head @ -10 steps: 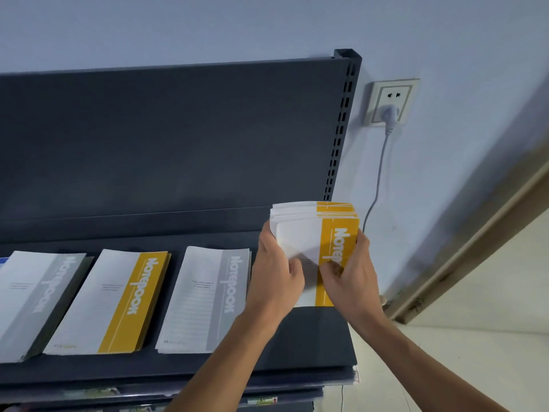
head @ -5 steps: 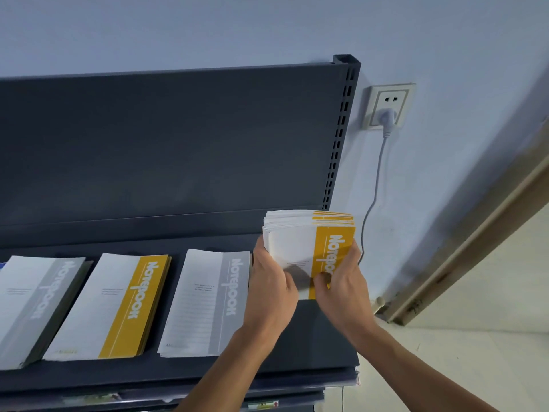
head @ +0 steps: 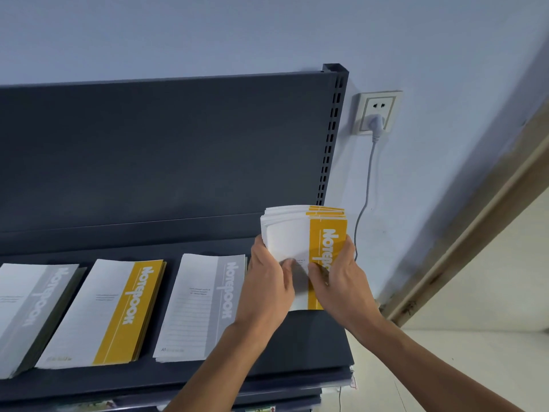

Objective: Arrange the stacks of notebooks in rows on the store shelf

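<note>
**A:** Where is the yellow notebook stack (head: 297, 233) found?

**B:** At the 3 o'clock end of the shelf (head: 312, 346), tilted upright. Whether its lower edge touches the board cannot be told.

**A:** How is it held?

**B:** Its 9 o'clock edge is gripped by the left hand (head: 269, 281) and its 3 o'clock edge by the right hand (head: 338, 281). The fingers (head: 258, 245) are curled round the edges, and both thumbs are pressed on the front cover. Both forearms are stretched up from 6 o'clock.

**A:** What is laid alongside?

**B:** Toward 9 o'clock, three flat stacks are laid in a row: a grey stack (head: 202, 307) just beside the left hand, a yellow flat stack (head: 110, 310), then a far grey stack (head: 26, 307).
</note>
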Demonstrator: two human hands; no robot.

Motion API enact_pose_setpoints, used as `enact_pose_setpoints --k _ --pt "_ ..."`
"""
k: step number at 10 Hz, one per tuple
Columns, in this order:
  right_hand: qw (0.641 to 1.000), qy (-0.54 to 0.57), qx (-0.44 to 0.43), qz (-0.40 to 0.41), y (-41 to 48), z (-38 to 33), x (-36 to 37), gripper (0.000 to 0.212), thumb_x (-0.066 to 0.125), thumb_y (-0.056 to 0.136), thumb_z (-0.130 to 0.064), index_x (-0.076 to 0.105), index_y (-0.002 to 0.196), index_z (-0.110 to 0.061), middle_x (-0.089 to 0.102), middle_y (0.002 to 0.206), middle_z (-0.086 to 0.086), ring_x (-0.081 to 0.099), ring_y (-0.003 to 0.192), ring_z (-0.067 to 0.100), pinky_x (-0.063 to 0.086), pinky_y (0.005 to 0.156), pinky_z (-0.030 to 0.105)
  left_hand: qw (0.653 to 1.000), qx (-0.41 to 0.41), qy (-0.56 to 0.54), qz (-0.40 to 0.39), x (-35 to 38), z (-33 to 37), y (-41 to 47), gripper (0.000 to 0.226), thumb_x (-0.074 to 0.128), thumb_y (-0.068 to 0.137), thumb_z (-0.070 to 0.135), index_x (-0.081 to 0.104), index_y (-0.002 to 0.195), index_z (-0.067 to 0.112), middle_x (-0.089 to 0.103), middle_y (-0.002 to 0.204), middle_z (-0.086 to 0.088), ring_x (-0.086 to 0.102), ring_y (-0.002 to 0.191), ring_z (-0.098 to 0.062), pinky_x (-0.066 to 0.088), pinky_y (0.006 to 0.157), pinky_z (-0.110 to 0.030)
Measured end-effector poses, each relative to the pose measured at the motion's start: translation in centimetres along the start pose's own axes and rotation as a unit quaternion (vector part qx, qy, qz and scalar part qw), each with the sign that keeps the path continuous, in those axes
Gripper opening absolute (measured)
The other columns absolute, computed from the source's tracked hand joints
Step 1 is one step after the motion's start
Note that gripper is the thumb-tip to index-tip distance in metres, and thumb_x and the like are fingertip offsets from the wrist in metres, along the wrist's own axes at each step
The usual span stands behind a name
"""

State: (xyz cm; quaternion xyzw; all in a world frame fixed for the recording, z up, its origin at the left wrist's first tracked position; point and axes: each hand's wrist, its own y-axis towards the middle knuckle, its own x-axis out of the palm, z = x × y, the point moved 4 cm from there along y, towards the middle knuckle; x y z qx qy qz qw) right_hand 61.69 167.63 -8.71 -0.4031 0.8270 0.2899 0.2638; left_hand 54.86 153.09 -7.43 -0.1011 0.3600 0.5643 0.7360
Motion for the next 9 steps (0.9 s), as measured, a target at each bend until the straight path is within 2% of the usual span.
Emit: enact_pose_setpoints --k 1,2,3,4,6,7,8,9 --pt "0.999 -0.024 0.027 -0.033 0.9 0.2 0.0 0.046 0.057 0.092 -0.037 0.027 0.125 -0.023 0.06 0.096 -0.005 0.059 0.066 0.016 0.051 0.056 0.036 0.997 -0.058 0.038 -0.02 0.0 -0.4 0.8 0.043 0.057 0.098 0.033 0.033 0.127 0.013 0.054 0.127 -0.005 0.062 0.103 -0.024 0.051 0.071 -0.031" --pt "0.983 -0.054 0.113 -0.131 1.5 1.4 0.9 0.037 0.059 0.086 -0.038 0.037 0.11 -0.02 0.058 0.095 -0.002 0.06 0.078 0.021 0.05 0.064 0.037 0.979 -0.119 0.135 -0.097 0.6 -1.4 1.1 0.047 0.057 0.096 0.041 0.036 0.125 0.009 0.058 0.12 -0.011 0.064 0.097 -0.03 0.044 0.065 -0.034" --pt "0.968 -0.092 0.154 -0.178 1.4 2.7 1.7 0.041 0.065 0.08 -0.044 0.049 0.108 -0.019 0.054 0.1 -0.003 0.059 0.089 0.02 0.049 0.071 0.035 0.961 -0.139 0.194 -0.14 1.6 -2.3 0.5 0.058 0.056 0.097 0.045 0.038 0.135 0.006 0.059 0.126 -0.012 0.063 0.107 -0.03 0.041 0.068 -0.032" --pt "0.961 -0.106 0.175 -0.189 1.0 3.7 2.6 0.044 0.069 0.077 -0.049 0.055 0.106 -0.019 0.051 0.1 -0.003 0.058 0.088 0.018 0.048 0.07 0.033 0.952 -0.144 0.228 -0.143 2.6 -2.7 0.0 0.055 0.055 0.097 0.045 0.04 0.134 0.007 0.06 0.125 -0.01 0.064 0.107 -0.029 0.041 0.067 -0.031" --pt "0.953 -0.097 0.211 -0.193 1.5 4.8 2.8 0.047 0.076 0.076 -0.052 0.06 0.106 -0.02 0.057 0.104 -0.001 0.059 0.087 0.015 0.038 0.056 0.023 0.955 -0.136 0.236 -0.115 3.4 -3.0 -0.5 0.052 0.056 0.097 0.046 0.042 0.131 0.01 0.064 0.119 -0.006 0.065 0.105 -0.025 0.046 0.066 -0.029" --pt "0.949 -0.079 0.223 -0.208 1.6 5.1 3.3 0.049 0.075 0.076 -0.051 0.062 0.109 -0.018 0.059 0.108 0.001 0.061 0.091 0.016 0.046 0.063 0.026 0.953 -0.121 0.255 -0.107 3.5 -3.1 -0.6 0.052 0.055 0.097 0.047 0.044 0.131 0.008 0.065 0.117 -0.005 0.059 0.112 -0.025 0.053 0.072 -0.032" --pt "0.948 -0.113 0.218 -0.201 1.4 4.9 3.4 0.06 0.073 0.077 -0.054 0.053 0.118 -0.016 0.053 0.117 0.001 0.055 0.108 0.021 0.048 0.077 0.031 0.955 -0.102 0.267 -0.082 3.2 -3.0 -0.6 0.052 0.056 0.097 0.044 0.042 0.133 0.009 0.065 0.119 -0.005 0.056 0.116 -0.024 0.052 0.073 -0.031" --pt "0.961 -0.211 0.125 -0.124 1.7 3.2 3.0 0.066 0.068 0.079 -0.054 0.045 0.127 -0.015 0.046 0.124 0.004 0.044 0.118 0.025 0.043 0.086 0.034 0.96 -0.078 0.262 -0.061 2.1 -2.9 0.1 0.046 0.056 0.097 0.038 0.043 0.132 0.011 0.062 0.124 -0.004 0.053 0.118 -0.023 0.052 0.077 -0.033"
